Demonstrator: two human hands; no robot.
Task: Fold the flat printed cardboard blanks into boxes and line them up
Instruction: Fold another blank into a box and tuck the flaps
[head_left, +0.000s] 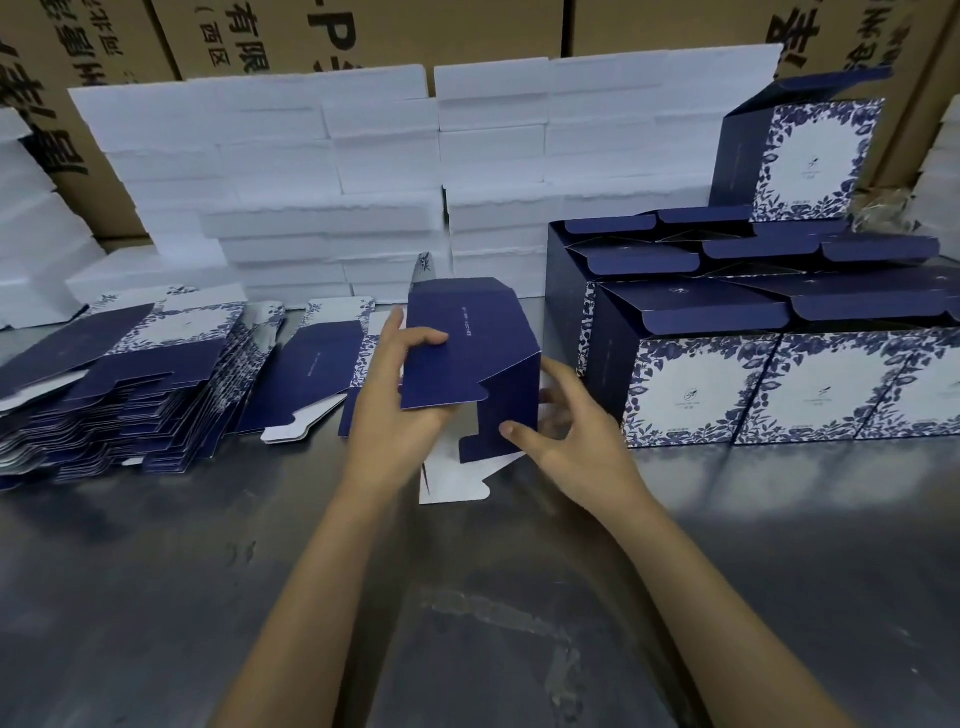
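both hands work on one half-folded blank (467, 353), held upright just above the grey metal surface (208, 571). the left hand (395, 395) grips the blank's left edge, its thumb pressed on the navy panel and its fingers curled behind. the right hand (566, 431) sits at the blank's right side, thumb on the lower navy flap, fingers bent round behind the card. the blank's white inner flaps hang down between the two hands. left of the left hand lies a slumped stack of flat blanks (130, 395), with a few loose ones nearer. just right of the right hand stand the finished boxes (779, 384) in rows, lids open, one more box (810, 161) on top. beyond the hands, white foam blocks (322, 171) are stacked before brown cartons (363, 31).
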